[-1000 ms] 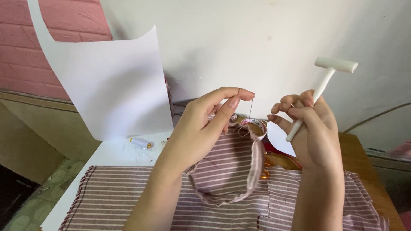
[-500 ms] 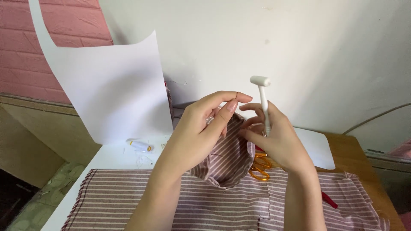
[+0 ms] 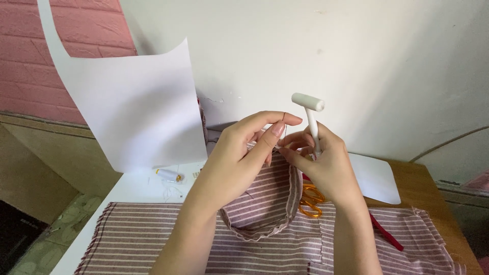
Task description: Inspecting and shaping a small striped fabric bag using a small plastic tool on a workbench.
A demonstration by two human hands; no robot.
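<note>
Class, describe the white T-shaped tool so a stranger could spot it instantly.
Start at the striped fabric on the table. Above it, the right hand grips a slim stick upright. That white T-shaped tool alone has a crossbar top.

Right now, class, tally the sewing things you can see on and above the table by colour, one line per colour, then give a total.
White: 3 – T-handled tool, thread spool, paper sheet
Striped pink: 1 – fabric
Orange: 1 – scissors
Red: 1 – thin object, kind unclear
Total: 6
</note>
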